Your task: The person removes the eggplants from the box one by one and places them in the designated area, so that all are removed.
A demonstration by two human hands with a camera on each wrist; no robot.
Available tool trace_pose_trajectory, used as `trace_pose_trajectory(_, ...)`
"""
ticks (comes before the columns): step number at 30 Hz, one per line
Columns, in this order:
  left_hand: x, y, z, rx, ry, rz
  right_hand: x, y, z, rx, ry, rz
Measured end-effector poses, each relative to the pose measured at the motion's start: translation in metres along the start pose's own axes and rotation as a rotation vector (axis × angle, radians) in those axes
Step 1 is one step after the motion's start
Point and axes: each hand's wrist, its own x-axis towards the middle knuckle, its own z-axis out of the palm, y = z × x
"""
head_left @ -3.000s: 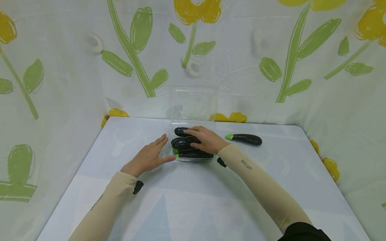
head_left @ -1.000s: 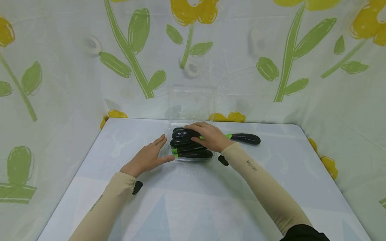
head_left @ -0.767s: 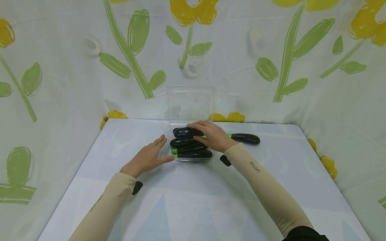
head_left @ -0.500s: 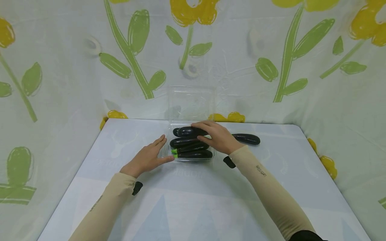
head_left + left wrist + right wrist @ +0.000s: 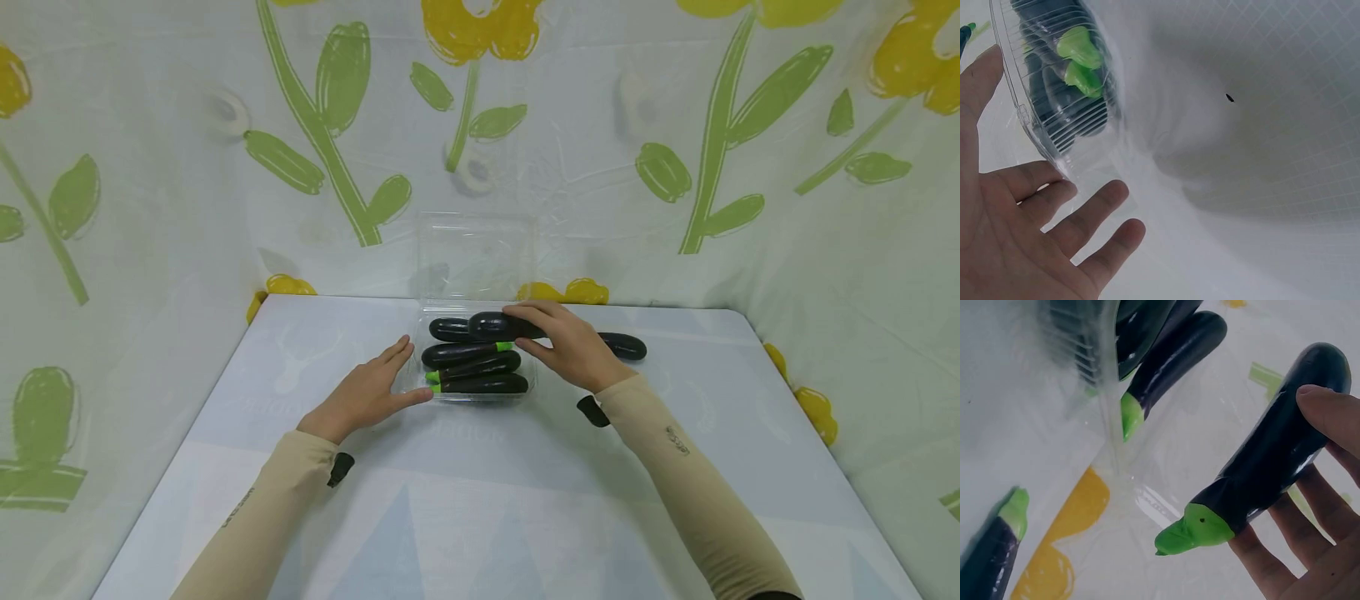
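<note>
A clear plastic clamshell box (image 5: 480,398) stands near the table's back edge, several dark eggplants (image 5: 457,356) with green caps lying inside. My right hand (image 5: 573,343) grips another eggplant (image 5: 491,325) above the box's back right part. In the right wrist view, the thumb presses on this eggplant (image 5: 1279,437) while the fingers curl beneath it, its green cap pointing away. My left hand (image 5: 363,392) is at the box's left side with fingers spread. In the left wrist view, the fingertips (image 5: 1041,175) are right at the corner of the box wall (image 5: 1013,81).
The box's transparent lid (image 5: 480,258) is raised at the back, against the flowered curtain (image 5: 585,150). One eggplant (image 5: 626,346) lies on the white table (image 5: 465,500) to the right of the box, partly hidden by my right hand.
My right hand has lifted one eggplant from the pile and carried it to the right, uncovering the eggplants below. The left hand stays at the box's left side.
</note>
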Motion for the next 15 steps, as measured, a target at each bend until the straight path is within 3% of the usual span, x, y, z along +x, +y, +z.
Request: trace_pose_trajectory(15, 0.0, 0.0, 0.001, -0.021, -0.01, -0.005, -0.028, 0.021, -0.014, -0.028, 0.041, 0.103)
